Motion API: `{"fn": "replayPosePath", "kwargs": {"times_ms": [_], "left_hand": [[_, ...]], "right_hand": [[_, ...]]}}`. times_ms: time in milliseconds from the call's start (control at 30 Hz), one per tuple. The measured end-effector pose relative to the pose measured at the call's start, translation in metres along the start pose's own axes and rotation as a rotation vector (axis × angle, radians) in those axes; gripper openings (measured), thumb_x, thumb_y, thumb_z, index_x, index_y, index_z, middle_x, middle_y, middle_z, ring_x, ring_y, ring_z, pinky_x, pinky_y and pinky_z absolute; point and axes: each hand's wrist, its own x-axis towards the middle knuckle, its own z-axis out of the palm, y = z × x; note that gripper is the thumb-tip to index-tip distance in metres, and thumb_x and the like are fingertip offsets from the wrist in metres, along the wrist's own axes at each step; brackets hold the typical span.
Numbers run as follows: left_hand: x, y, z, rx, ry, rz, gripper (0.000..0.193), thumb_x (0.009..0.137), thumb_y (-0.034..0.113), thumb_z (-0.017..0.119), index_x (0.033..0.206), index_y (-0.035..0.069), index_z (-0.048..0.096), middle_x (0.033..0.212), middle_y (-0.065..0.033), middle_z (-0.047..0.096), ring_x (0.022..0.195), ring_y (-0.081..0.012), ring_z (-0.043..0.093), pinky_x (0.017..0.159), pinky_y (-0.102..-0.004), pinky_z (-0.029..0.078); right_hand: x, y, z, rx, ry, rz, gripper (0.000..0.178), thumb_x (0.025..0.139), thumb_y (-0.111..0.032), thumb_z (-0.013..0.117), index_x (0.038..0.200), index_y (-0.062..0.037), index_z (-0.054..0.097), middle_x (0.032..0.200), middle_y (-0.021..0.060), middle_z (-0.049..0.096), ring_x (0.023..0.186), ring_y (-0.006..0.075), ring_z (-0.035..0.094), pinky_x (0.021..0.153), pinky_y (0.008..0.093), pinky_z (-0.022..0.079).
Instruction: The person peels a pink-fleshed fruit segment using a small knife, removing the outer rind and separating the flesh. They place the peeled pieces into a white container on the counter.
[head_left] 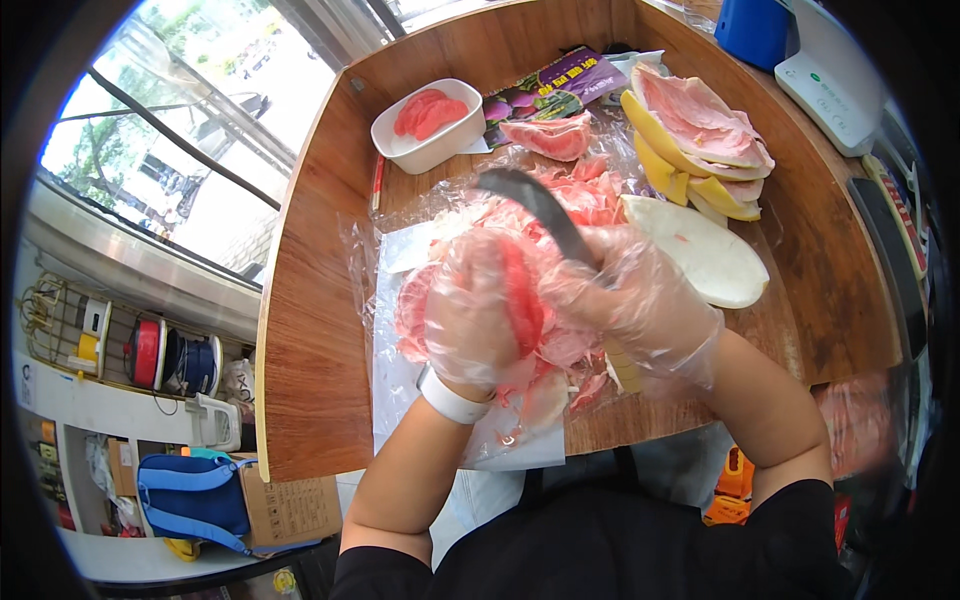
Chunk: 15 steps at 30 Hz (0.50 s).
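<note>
Both my hands wear clear plastic gloves. My left hand point(470, 310), a white band at its wrist, is closed around a red pomelo segment point(520, 298). Close beside it, my right hand point(640, 295) grips a knife with a dark curved blade point(540, 208), which points up and to the left, slightly blurred. The knife's handle is hidden in my palm. Beneath my hands a heap of pink pomelo membranes and peelings point(590, 195) lies on plastic film and a white sheet point(400, 400). Beyond them sits another pomelo piece point(550, 136).
A white tub point(430, 150) with peeled red pulp stands at the back left, a red pen-like stick point(377, 183) near it. Thick yellow pomelo rinds point(700, 140) are stacked at the right, with a pale rind piece point(700, 250) nearer. Raised wooden sides point(310, 300) border the table.
</note>
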Motion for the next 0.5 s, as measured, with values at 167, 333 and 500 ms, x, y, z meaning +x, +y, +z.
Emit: {"fn": "replayPosePath", "kwargs": {"times_ms": [167,333,500], "left_hand": [[0.022,-0.029,-0.020,-0.780,-0.308,0.067,0.028,0.092,0.032,0.050,0.107,0.008,0.052,0.085,0.0000,0.057,0.071,-0.0091,0.056,0.060,-0.0222,0.047],[0.029,-0.045,-0.033,-0.870,-0.393,0.215,0.032,0.089,0.034,0.054,0.107,0.007,0.051,0.090,-0.0019,0.056,0.078,-0.0083,0.055,0.067,-0.0233,0.047],[0.042,-0.049,-0.048,-0.779,-0.354,0.222,0.040,0.082,0.036,0.062,0.105,0.006,0.048,0.088,-0.0028,0.053,0.077,-0.0127,0.053,0.065,-0.0257,0.045]], "right_hand": [[0.003,0.007,-0.002,-0.263,0.079,-0.146,0.017,0.087,-0.018,0.059,0.091,-0.0023,0.058,0.070,-0.0046,0.051,0.064,0.0027,0.043,0.057,0.0217,0.039],[-0.002,0.004,0.002,-0.706,0.038,-0.366,0.020,0.090,-0.016,0.052,0.077,-0.0021,0.055,0.060,0.0058,0.044,0.055,0.0144,0.042,0.051,0.0308,0.036],[-0.002,0.007,0.003,-0.872,0.044,-0.486,0.014,0.085,-0.008,0.054,0.072,-0.0013,0.052,0.061,0.0148,0.047,0.055,0.0306,0.046,0.052,0.0378,0.038]]}}
